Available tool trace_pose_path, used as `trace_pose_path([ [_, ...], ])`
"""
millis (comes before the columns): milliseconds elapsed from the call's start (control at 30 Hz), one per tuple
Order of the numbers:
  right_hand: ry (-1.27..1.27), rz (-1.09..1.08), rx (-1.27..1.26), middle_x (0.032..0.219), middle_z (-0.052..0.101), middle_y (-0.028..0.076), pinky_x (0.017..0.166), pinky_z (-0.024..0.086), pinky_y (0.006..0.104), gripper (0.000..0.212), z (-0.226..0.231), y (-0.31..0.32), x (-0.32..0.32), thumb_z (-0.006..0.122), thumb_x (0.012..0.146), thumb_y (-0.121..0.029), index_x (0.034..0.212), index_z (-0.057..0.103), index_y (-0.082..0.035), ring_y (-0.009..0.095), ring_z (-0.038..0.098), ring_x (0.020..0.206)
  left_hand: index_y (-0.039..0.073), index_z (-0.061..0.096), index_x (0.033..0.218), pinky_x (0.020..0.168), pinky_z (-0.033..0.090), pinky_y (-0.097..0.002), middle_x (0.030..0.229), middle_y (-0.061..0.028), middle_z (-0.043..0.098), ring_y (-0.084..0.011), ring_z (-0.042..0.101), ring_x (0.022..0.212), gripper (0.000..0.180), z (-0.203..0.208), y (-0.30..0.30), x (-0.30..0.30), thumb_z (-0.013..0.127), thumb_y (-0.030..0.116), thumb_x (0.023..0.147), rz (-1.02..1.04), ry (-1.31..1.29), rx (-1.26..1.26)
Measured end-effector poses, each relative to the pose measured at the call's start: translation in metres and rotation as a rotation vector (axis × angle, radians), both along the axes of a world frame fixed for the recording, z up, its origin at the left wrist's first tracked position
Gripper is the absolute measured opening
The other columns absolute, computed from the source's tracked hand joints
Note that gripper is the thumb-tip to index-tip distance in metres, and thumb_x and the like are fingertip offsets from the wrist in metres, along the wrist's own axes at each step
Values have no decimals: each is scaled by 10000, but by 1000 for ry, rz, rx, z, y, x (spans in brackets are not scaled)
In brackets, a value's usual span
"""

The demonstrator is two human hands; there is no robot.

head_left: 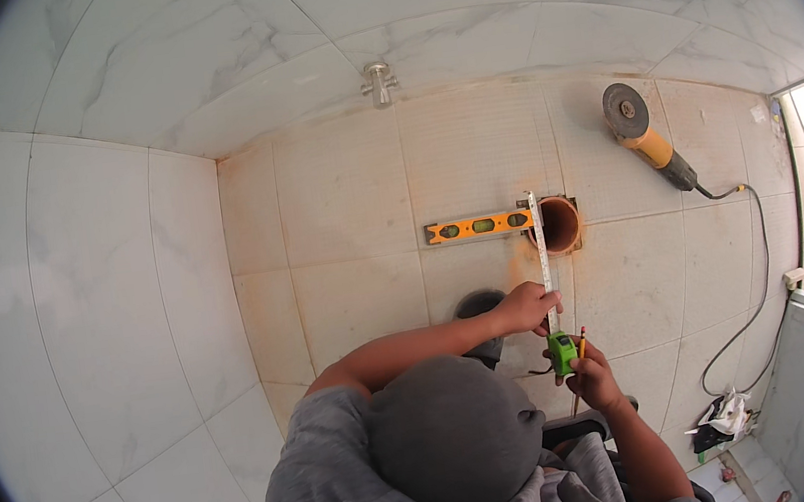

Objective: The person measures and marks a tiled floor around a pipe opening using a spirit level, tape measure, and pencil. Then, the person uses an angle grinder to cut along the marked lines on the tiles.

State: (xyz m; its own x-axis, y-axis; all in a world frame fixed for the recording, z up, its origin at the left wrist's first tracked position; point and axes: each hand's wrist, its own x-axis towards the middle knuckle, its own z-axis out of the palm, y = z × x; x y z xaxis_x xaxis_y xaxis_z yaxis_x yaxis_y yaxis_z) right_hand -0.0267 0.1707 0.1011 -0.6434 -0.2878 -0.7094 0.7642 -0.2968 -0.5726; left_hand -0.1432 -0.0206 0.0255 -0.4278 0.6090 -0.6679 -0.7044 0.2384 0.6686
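Note:
My right hand (596, 380) is closed around a green tape measure (562, 352), with a yellow pencil (582, 340) also between its fingers. The white tape blade (542, 254) is drawn out away from me along the left side of a round orange pipe opening (559, 224) in the floor. My left hand (526, 307) pinches the blade partway along, just beyond the case. An orange spirit level (479, 227) lies flat on the tiles, its right end at the blade near the pipe. The pipe's inside is dark.
An angle grinder (652, 142) lies at the far right, its black cord (765, 257) curving toward me. A metal valve (380, 85) sticks out of the back wall. A dark bucket (479, 307) is partly hidden by my left arm. Plastic bags (724, 419) lie at the near right.

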Motion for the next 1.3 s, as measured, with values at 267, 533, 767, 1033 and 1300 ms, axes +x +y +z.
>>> trace_pose_path([
  [267,-40,157,263,824,648,29,583,504,281,370,-1,-3,4,774,931,-292,1109,652,9,115,617,666,-32,696,1094,691,642,-319,895,-135,718,-217,756,779,421,-6,-2,24,517,349,1092,35,-73,14],
  [533,521,487,930,982,678,233,807,531,505,467,-10,11,11,776,838,-347,1133,650,-8,435,667,893,-5,705,1143,724,589,-319,943,-110,733,-182,718,830,431,-4,-31,-12,621,406,1046,-234,95,-93],
  [767,411,185,1161,970,668,250,797,532,471,375,-39,-1,34,735,873,-277,1083,666,26,442,666,880,63,685,1204,937,493,-423,1119,-103,651,-304,605,1062,449,4,-74,-72,828,252,823,37,1301,-593],
  [1033,349,158,1107,1086,651,236,869,536,462,463,-61,-19,31,758,873,-266,1207,660,40,421,660,986,57,624,1340,1029,437,-447,1238,-101,599,-317,535,1194,589,-26,-97,-80,824,201,804,-111,1285,-713],
  [1300,387,103,1100,1136,638,233,903,536,442,529,-64,-23,38,771,877,-275,1273,643,53,399,664,1026,57,635,1315,1013,450,-445,1217,-94,608,-316,550,1163,558,-42,-102,-76,824,183,805,-34,1345,-675],
])
